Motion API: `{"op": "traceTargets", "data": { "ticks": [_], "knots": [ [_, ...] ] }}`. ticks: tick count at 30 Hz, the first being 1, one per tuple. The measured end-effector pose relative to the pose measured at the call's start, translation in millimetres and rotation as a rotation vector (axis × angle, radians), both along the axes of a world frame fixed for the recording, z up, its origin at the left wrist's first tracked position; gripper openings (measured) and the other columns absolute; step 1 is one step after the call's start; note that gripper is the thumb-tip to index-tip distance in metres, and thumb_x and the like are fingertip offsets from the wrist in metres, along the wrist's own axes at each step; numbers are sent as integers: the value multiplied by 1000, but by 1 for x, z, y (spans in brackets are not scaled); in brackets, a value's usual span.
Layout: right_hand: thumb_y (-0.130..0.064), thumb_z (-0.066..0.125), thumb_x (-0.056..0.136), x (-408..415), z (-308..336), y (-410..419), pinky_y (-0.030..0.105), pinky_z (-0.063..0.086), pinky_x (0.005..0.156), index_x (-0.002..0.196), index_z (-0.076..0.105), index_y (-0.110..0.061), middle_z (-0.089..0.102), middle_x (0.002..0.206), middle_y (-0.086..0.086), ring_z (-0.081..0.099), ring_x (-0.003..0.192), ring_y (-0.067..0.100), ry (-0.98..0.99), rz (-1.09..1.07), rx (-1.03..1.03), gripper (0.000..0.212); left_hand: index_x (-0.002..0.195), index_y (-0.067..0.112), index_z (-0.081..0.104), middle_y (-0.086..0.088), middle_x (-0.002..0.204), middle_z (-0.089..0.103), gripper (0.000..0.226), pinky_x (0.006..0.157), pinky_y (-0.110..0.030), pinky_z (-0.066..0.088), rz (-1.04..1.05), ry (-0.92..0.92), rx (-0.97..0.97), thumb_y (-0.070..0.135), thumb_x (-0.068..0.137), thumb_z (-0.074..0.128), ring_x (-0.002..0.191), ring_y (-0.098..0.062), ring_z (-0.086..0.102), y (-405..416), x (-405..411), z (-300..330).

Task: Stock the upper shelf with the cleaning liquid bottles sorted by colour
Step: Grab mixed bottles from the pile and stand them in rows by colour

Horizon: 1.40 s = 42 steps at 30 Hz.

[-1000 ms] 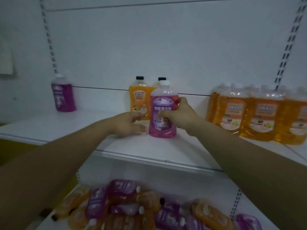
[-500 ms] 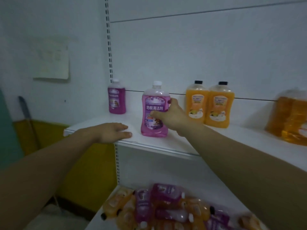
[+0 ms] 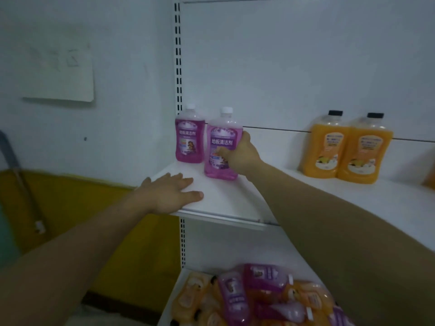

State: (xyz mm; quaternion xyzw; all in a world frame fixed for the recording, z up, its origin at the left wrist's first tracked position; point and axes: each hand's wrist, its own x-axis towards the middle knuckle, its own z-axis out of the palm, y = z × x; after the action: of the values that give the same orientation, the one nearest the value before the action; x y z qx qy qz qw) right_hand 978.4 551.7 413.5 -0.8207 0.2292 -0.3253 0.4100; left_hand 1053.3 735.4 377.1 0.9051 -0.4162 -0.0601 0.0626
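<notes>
Upper shelf (image 3: 235,203): purple bottle (image 3: 189,137); orange bottles (image 3: 344,149)

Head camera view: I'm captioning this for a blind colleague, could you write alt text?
A person's right hand grips an upright purple bottle on the upper shelf, beside a second purple bottle at the shelf's left end. The left hand rests flat on the shelf; two orange bottles stand further right.

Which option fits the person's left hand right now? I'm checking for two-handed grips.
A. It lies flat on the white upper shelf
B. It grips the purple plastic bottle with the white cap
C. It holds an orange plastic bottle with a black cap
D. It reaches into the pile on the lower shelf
A: the left hand rests with straight fingers on the white upper shelf, holding nothing; only the right hand grips the purple plastic bottle.
</notes>
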Motion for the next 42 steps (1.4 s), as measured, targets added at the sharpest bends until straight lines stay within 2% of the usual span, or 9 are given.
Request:
{"op": "traceTargets", "data": {
  "ticks": [10, 16, 20, 24, 32, 35, 37, 39, 42],
  "knots": [
    [-28, 62, 93, 52, -4, -23, 29, 41, 76, 135, 29, -6, 57, 126, 11, 58, 112, 30, 51, -69, -53, 58, 148, 41, 14, 12, 159, 3, 75, 116, -52, -2, 7, 16, -40, 75, 83, 28, 146, -13, 1, 2, -5, 1],
    [-29, 65, 91, 69, -7, -30, 40, 48, 89, 136, 30, -7, 51, 130, 13, 56, 114, 33, 27, -79, -22, 62, 148, 42, 12, 13, 159, 2, 76, 117, -51, -3, 11, 13, -47, 76, 82, 26, 146, -11, 0, 3, -3, -1],
    [-31, 61, 93, 74, -9, -33, 41, 44, 96, 143, 23, -3, 39, 135, 17, 51, 118, 35, 76, -128, -87, 69, 148, 42, 13, 14, 158, 3, 76, 117, -50, -3, 22, 17, -50, 75, 82, 28, 146, -10, 0, 3, -3, -2],
    [-35, 60, 94, 75, -10, -34, 40, 41, 96, 145, 20, -2, 39, 137, 18, 48, 121, 35, 105, -144, -122, 72, 147, 42, 16, 14, 158, 5, 76, 117, -49, -2, 30, 33, -74, 76, 81, 30, 146, -10, 2, 3, -3, -2],
    [-48, 59, 90, 19, -13, -2, 40, 42, 97, 136, 35, -7, 45, 131, 18, 50, 119, 35, 390, -133, -292, 66, 143, 41, 32, 11, 156, 20, 72, 116, -49, 10, -1, -12, -158, 77, 81, 36, 144, -14, 17, 5, -2, -3],
    [-47, 54, 94, -18, -7, 26, 36, 39, 98, 142, 35, -7, 45, 137, 18, 47, 123, 33, 466, -119, -393, 65, 137, 33, 46, 7, 150, 37, 66, 114, -41, 24, -61, 83, -324, 69, 82, 47, 137, -16, 34, 14, -5, 1],
    [-46, 51, 96, -42, -9, 50, 34, 38, 97, 142, 38, -9, 47, 138, 16, 47, 124, 31, 476, -131, -429, 61, 136, 28, 49, 4, 147, 42, 62, 113, -35, 29, -134, 107, -384, 62, 84, 52, 134, -17, 39, 28, -13, 0],
    [-50, 51, 95, -61, -13, 69, 32, 37, 97, 142, 39, -11, 46, 139, 15, 47, 124, 29, 468, -159, -420, 62, 139, 28, 45, 5, 149, 39, 65, 114, -34, 26, -215, 46, -368, 61, 84, 54, 136, -16, 35, 45, -23, -3],
    [-55, 49, 93, -84, -28, 99, 35, 37, 101, 143, 40, -14, 43, 143, 12, 45, 127, 29, 463, -201, -409, 65, 144, 33, 35, 8, 156, 24, 67, 118, -40, 11, -325, -82, -298, 59, 85, 54, 143, -13, 19, 77, -38, -18]
  ]
}}
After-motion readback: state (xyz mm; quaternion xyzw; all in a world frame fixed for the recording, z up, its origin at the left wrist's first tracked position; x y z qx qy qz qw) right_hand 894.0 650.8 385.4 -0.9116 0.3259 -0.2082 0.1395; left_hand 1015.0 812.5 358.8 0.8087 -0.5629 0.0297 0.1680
